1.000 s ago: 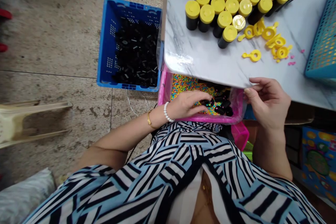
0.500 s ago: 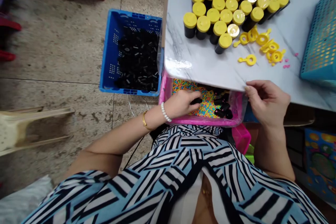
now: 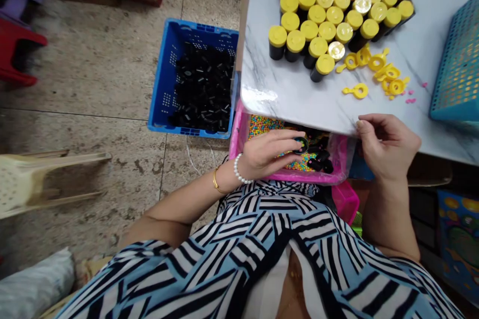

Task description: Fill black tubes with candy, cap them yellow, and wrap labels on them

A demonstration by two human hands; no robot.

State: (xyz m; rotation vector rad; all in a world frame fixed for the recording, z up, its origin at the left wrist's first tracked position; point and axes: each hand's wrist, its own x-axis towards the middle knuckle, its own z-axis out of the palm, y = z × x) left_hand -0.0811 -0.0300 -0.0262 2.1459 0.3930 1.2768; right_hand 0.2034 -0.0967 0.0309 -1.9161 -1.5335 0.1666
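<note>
My left hand (image 3: 270, 153) is closed around a small black container (image 3: 301, 145), its round mouth turned up with coloured beads showing inside. It is held over a pink tub (image 3: 236, 134) of small multicoloured beads (image 3: 265, 125), where more black containers (image 3: 321, 159) lie at the right end. My right hand (image 3: 391, 144) rests by the table's front edge with thumb and forefinger pinched together; whatever they may hold is too small to make out. Above it on the table lie loose yellow ring pieces with tabs (image 3: 359, 91) and a few pink beads (image 3: 410, 100).
Rows of black containers with yellow caps (image 3: 317, 47) stand on the marble-patterned table (image 3: 269, 87). At its right is a teal basket (image 3: 458, 70). A blue crate (image 3: 157, 94) of black containers sits left of the table. A cream plastic stool (image 3: 22, 179) lies on the floor.
My left hand has risen from the beads and moved a little right, tipping the black container's mouth into view. The right hand keeps its pinch by the table edge. The whole view has shifted slightly.
</note>
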